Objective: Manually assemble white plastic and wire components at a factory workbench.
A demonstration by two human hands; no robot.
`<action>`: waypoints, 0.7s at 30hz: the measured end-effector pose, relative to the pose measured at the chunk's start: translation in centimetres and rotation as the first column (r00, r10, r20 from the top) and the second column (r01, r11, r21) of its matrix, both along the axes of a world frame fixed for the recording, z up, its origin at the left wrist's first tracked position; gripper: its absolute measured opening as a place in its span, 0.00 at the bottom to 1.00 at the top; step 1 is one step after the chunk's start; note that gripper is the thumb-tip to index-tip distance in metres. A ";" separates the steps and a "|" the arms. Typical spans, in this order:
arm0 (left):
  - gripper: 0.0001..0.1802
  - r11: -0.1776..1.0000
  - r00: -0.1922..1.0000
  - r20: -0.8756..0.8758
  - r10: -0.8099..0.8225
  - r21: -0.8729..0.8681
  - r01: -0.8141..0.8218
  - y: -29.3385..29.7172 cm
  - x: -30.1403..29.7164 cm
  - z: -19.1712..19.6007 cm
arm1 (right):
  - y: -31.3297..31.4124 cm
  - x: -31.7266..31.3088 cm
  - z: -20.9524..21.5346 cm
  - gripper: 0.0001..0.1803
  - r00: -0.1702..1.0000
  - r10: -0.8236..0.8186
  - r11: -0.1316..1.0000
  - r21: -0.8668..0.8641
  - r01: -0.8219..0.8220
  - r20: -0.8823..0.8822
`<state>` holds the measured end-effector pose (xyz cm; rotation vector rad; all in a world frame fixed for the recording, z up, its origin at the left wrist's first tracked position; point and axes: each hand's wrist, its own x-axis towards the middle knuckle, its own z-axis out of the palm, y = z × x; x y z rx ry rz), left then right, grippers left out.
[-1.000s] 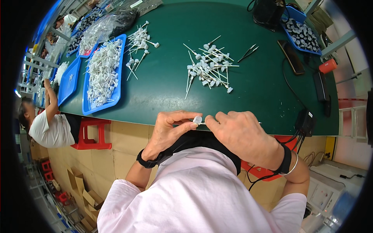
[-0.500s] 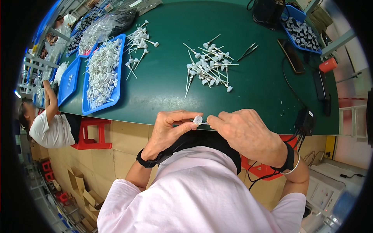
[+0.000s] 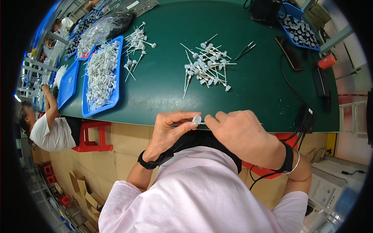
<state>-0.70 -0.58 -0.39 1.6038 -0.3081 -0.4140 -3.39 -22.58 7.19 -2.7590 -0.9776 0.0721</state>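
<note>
White cap piece point(image 3: 197, 119) sits pinched between left hand point(image 3: 171, 130) and right hand point(image 3: 241, 134), at the near edge of the green surface point(image 3: 163, 77), just over the person's lap. Both hands closed on it, fingertips meeting at the cap; a thin stem seems to run right from it under the right-hand fingers, hard to tell.

Change vs. a second ago: almost none. Hands hold the same spot, right hand shifted slightly, cap equally exposed. Reads as a fine fitting step mid-way, not a pick or place.

Counts:
- loose white stemmed parts point(image 3: 206, 64) mid-surface: one heap, too tangled to count
- smaller heap point(image 3: 136, 42) further left
- blue trays point(image 3: 101, 75): two clear on the left, one more top right
- tweezers point(image 3: 245, 49): one
- red stool point(image 3: 91, 136): one
</note>
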 end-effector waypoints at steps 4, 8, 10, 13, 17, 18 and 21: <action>0.16 1.000 1.000 0.000 0.021 -0.008 -0.021 0.0 -0.1 0.0 | -1.7 0.6 -0.4 0.05 0.976 -0.044 0.942 0.315 0.112 -0.215; 0.16 0.999 0.999 0.012 0.031 -0.024 -0.030 0.1 -0.1 -0.9 | -1.6 0.0 -1.3 0.07 0.911 -0.088 0.857 0.436 0.275 -0.402; 0.16 1.000 0.999 0.039 0.024 -0.001 -0.024 0.1 0.1 -0.8 | -1.5 0.0 -1.7 0.08 0.868 -0.079 0.827 0.454 0.332 -0.490; 0.16 1.000 0.998 0.059 0.026 0.002 -0.026 0.0 0.0 -0.6 | -1.6 0.4 -1.9 0.10 0.792 -0.046 0.810 0.441 0.386 -0.609; 0.16 1.000 0.997 0.076 0.024 -0.016 -0.023 -0.1 0.0 -0.6 | -1.6 0.7 -2.7 0.12 0.721 0.021 0.776 0.466 0.425 -0.692; 0.16 1.000 0.997 0.075 0.024 -0.015 -0.023 -0.1 0.0 -0.6 | -1.6 0.8 -2.8 0.13 0.703 0.038 0.771 0.469 0.431 -0.710; 0.16 1.000 0.997 0.077 0.016 -0.007 -0.016 0.0 0.0 -0.7 | -1.6 1.2 -2.4 0.15 0.621 0.040 0.790 0.405 0.460 -0.783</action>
